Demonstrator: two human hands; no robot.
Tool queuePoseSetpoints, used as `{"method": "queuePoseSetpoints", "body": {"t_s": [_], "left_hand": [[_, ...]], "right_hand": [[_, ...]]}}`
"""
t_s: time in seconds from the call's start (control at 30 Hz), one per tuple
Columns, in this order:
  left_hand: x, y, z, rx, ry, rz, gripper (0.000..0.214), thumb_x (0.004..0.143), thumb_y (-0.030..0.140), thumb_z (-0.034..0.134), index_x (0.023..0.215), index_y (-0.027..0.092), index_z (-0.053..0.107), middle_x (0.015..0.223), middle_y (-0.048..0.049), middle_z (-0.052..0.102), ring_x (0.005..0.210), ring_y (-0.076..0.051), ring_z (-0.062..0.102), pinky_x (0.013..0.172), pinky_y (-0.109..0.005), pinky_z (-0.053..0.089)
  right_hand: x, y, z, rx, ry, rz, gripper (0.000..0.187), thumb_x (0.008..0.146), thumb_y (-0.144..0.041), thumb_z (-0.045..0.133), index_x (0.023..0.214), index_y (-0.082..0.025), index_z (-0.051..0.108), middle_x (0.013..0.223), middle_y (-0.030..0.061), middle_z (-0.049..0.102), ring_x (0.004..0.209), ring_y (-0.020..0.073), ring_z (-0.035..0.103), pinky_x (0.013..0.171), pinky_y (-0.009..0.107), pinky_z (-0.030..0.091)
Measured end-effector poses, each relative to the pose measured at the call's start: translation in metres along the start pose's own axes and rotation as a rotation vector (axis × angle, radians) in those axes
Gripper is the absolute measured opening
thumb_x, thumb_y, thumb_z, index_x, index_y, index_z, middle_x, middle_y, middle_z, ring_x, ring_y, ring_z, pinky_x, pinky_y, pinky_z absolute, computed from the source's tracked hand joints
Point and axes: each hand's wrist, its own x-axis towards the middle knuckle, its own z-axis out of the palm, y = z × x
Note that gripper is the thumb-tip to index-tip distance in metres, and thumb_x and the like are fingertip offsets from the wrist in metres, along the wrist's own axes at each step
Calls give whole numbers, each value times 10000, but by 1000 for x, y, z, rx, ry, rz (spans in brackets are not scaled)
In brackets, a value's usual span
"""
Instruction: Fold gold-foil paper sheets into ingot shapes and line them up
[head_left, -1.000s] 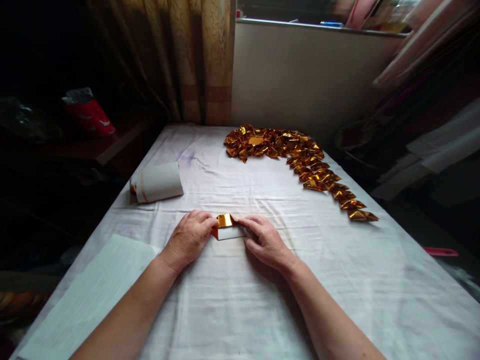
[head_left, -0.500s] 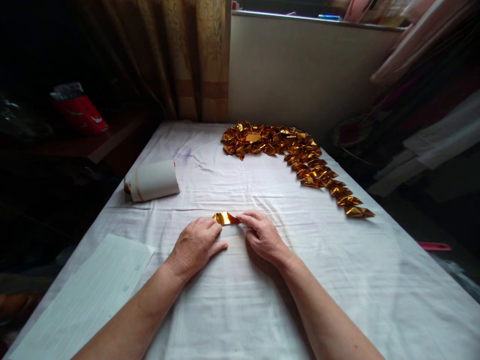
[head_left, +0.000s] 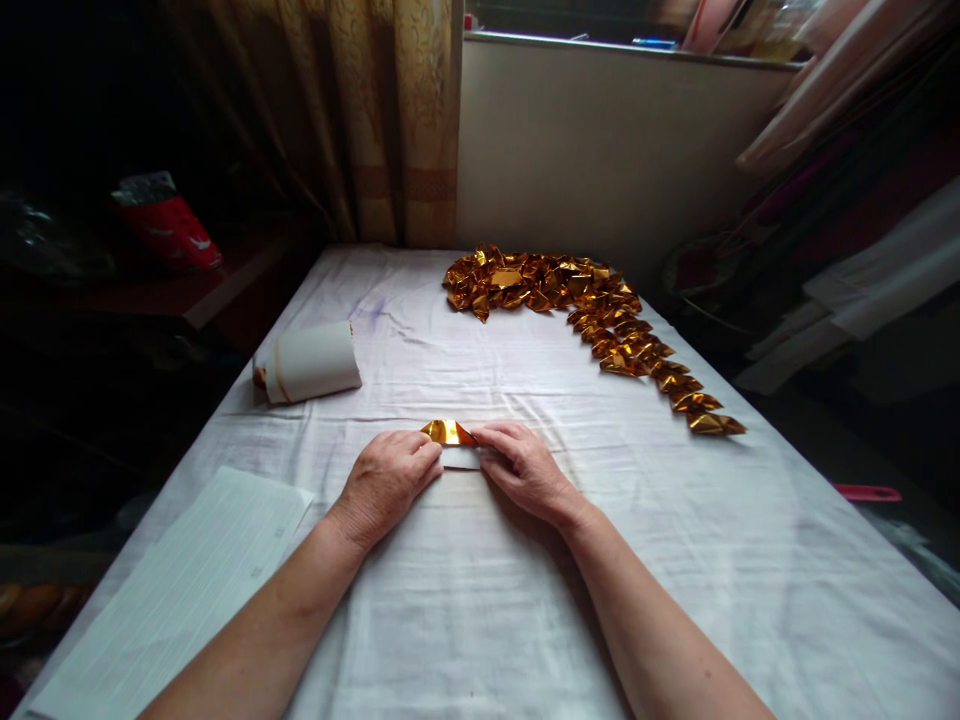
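Note:
Between my hands, near the middle of the white-covered table [head_left: 465,600], lies a partly folded piece of gold foil paper [head_left: 450,432]. Its upper part shines gold with slanted ends, and a pale strip shows along the near edge. My left hand [head_left: 390,485] grips the left end, thumb and fingers closed on it. At the right end, my right hand [head_left: 529,470] holds the paper with its fingers curled and pressed together. The fingertips cover both ends of the piece.
Many folded gold foil pieces [head_left: 540,280] form a heap at the far side, with a row trailing to the right edge. A whitish cardboard tube [head_left: 315,362] lies at left, a pale lined sheet [head_left: 180,590] nearer. A red container [head_left: 171,232] stands on a dark side table.
My left thumb has moved up and in from the cloth to the paper. A pale strip now shows below the gold part. The view has shifted slightly.

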Motion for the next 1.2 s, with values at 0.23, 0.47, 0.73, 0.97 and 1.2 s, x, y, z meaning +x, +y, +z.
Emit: {"method": "queuePoseSetpoints", "body": {"t_s": [0.23, 0.47, 0.73, 0.97, 1.2], "left_hand": [[-1, -9, 2, 28, 62, 40, 192, 967, 302, 506, 876, 219, 653, 929, -36, 703, 868, -203, 634, 810, -343, 468], [-1, -12, 0, -3, 74, 73, 184, 963, 295, 510, 910, 227, 672, 936, -33, 696, 889, -197, 622, 834, -346, 473], [-2, 1, -12, 25, -48, 102, 208, 934, 301, 547, 1098, 271, 671, 1045, -50, 657, 987, -240, 607, 929, -458, 449], [-4, 5, -8, -59, -70, 45, 234, 910, 269, 580, 1131, 235, 648, 1128, -74, 619, 1108, -250, 568, 1081, -495, 391], [-13, -1, 3, -145, -69, 57, 387, 916, 278, 569, 1304, 270, 563, 1287, -88, 540, 1219, -268, 519, 1054, -452, 461]], "right_hand": [[-2, 1, 4, -20, 58, -33, 485, 764, -68, 575, 1216, -242, 593, 1179, 68, 682, 1082, 224, 615, 951, 407, 472], [1, -1, 15, -129, 97, -154, 71, 899, -250, 632, 899, -272, 700, 1112, 40, 690, 1024, 199, 621, 894, 359, 462], [3, -3, 16, -106, 109, -110, 57, 899, -233, 633, 904, -252, 686, 1060, 40, 715, 987, 195, 634, 887, 350, 456], [9, -12, 20, -100, 152, 54, 93, 829, -216, 682, 905, -230, 629, 867, 16, 704, 824, 186, 622, 780, 316, 437], [9, -18, 22, -146, 168, 102, 94, 825, -211, 681, 895, -230, 622, 860, 19, 694, 835, 201, 611, 776, 323, 408]]}}
